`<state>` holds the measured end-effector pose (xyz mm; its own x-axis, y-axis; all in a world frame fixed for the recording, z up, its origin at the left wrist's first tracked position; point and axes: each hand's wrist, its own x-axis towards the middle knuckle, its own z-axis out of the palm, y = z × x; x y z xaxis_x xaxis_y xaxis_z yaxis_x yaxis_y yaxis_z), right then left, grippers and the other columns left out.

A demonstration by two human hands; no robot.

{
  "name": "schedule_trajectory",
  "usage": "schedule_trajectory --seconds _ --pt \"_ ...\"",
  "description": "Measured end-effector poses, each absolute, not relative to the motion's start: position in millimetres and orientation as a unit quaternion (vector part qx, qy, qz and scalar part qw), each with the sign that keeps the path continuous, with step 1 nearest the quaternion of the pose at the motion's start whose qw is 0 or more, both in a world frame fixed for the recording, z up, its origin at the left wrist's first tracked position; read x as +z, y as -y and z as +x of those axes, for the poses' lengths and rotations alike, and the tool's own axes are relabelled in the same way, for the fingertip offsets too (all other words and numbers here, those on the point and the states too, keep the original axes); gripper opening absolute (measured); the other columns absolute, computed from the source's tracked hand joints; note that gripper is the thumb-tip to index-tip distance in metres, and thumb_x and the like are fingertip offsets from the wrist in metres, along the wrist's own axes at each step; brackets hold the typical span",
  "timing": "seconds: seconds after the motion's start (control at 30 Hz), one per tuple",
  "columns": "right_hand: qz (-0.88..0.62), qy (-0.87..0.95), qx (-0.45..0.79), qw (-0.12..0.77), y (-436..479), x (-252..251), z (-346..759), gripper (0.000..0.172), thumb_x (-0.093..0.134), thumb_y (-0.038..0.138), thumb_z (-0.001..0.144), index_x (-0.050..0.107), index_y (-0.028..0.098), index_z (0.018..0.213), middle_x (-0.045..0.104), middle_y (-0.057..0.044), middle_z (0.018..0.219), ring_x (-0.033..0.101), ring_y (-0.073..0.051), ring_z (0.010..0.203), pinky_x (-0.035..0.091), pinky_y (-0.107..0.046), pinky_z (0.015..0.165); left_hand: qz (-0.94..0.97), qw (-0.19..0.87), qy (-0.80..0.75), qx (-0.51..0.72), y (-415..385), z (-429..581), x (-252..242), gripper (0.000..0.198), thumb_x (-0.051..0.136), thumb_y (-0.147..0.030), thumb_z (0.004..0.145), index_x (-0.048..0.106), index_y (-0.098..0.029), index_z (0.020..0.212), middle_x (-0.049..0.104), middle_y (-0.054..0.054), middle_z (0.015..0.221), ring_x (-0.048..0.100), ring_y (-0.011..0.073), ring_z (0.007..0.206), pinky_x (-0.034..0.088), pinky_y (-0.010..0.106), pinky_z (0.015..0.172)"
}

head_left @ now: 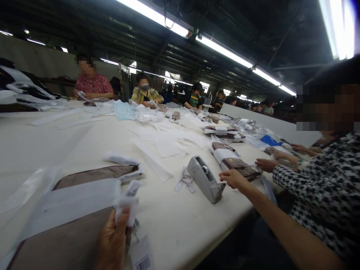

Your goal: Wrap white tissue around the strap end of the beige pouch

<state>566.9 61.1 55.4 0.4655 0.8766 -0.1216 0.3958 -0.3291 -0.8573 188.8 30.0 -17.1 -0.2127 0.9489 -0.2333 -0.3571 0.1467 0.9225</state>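
Observation:
At the lower left lies a brown bag (75,232) with a wide white paper band (81,198) around it. My left hand (114,236) is closed at its right edge, the thumb pressing on white wrapping paper (128,206) there. A white barcode tag (142,253) hangs just below that hand. My right hand (234,179) reaches out over the table, fingers extended and apart, close to the cutter end of a grey tape dispenser (205,180). Whether a fingertip touches tape cannot be made out. Small looped tags (185,180) lie left of the dispenser.
Banded brown bags (233,159) lie beyond my right hand on the white table (174,225). Loose white paper sheets (154,159) and clear plastic bags spread across the middle. A co-worker in a patterned sleeve (295,180) works close on the right; several people sit opposite.

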Motion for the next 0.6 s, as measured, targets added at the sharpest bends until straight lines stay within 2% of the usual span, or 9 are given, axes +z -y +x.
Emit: schedule_trajectory --seconds 0.17,0.37,0.6 --pt "-0.757 0.394 0.388 0.348 -74 47 574 0.013 0.069 0.023 0.052 0.062 0.012 0.057 0.061 -0.006 0.053 0.034 -0.003 0.034 0.017 -0.016 0.035 0.276 0.565 -0.5 0.595 -31 190 -18 0.041 0.07 -0.05 0.06 0.056 -0.019 0.082 0.048 -0.007 0.056 0.042 0.0058 0.044 0.038 0.012 0.038" --pt "-0.754 0.369 0.424 0.339 -58 58 580 0.015 0.069 0.022 0.056 0.06 0.011 0.061 0.054 -0.001 0.05 0.03 -0.002 0.035 0.014 -0.015 0.033 0.276 0.569 -0.492 0.599 -33 186 -23 0.043 0.07 -0.049 0.06 0.057 -0.019 0.087 0.054 -0.005 0.06 0.046 0.008 0.045 0.041 0.015 0.039" --pt "-0.768 0.335 0.422 0.347 -21 35 589 0.019 0.065 0.029 0.061 0.056 0.014 0.067 0.051 0.002 0.056 0.026 -0.001 0.036 0.011 -0.016 0.034 0.283 0.567 -0.496 0.594 -35 186 -19 0.038 0.068 -0.05 0.062 0.052 -0.018 0.073 0.045 -0.007 0.051 0.041 0.007 0.042 0.036 0.014 0.036"
